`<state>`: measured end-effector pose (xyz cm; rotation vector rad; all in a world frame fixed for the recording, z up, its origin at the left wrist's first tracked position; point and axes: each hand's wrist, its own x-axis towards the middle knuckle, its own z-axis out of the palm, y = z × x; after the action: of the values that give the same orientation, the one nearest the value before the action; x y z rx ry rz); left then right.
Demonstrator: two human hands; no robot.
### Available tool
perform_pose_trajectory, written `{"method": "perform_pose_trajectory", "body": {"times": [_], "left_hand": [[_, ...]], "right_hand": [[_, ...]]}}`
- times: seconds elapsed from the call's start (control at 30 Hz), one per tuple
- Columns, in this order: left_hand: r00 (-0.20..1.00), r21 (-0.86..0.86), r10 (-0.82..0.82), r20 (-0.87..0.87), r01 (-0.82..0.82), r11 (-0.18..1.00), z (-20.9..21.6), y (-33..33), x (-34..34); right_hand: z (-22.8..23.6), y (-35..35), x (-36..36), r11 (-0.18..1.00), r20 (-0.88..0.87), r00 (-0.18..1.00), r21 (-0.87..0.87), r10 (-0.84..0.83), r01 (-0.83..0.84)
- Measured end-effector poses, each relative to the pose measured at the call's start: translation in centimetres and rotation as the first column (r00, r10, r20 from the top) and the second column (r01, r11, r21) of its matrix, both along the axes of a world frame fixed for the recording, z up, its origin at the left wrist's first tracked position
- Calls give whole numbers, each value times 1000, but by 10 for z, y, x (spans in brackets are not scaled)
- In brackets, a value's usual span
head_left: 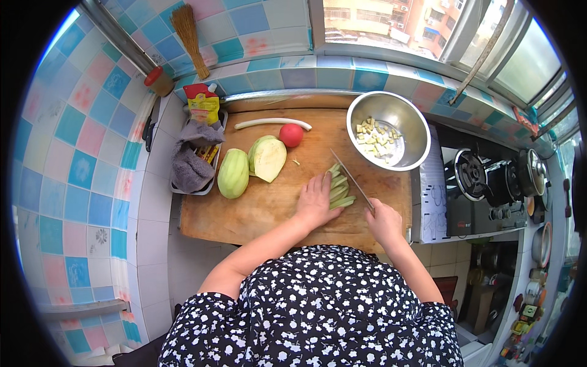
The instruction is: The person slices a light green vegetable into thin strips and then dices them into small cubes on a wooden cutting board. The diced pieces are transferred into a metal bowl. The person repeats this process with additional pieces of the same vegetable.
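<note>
My left hand (pixel 316 199) presses down on a bunch of pale green vegetable strips (pixel 339 188) on the wooden cutting board (pixel 257 208). My right hand (pixel 384 221) grips the handle of a knife (pixel 351 177), whose blade lies across the strips just right of my left fingers. A steel bowl (pixel 397 116) at the board's back right holds small pale cubes (pixel 376 137). Peeled green halves (pixel 233 173) (pixel 268 158) lie on the board's left part, beside a red tomato (pixel 291 134) and a long white stalk (pixel 272 123).
A tray with a grey cloth (pixel 191 160) and a yellow-red pouch (pixel 203 103) sits left of the board. A gas stove (pixel 477 183) with a pot (pixel 531 171) stands at the right. Tiled walls, a straw brush (pixel 188 37) and a window surround the counter.
</note>
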<state>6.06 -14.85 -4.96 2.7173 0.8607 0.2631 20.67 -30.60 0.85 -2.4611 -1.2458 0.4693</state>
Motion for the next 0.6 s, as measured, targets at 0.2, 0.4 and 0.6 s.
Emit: {"method": "perform_pose_trajectory", "body": {"times": [0.2, 0.4, 0.6], "left_hand": [[993, -25, -14, 117, 17, 1000, -11, 4, -6], [997, -13, -27, 66, 28, 1000, -7, -1, 4], [999, 1, -28, -24, 29, 1000, -3, 0, 5]], "right_hand": [[8, -1, 3, 997, -46, 998, -53, 46, -48], [4, -5, 14, 999, -4, 999, -20, 41, -41], [8, -3, 5, 999, -15, 999, -28, 32, -32]]}}
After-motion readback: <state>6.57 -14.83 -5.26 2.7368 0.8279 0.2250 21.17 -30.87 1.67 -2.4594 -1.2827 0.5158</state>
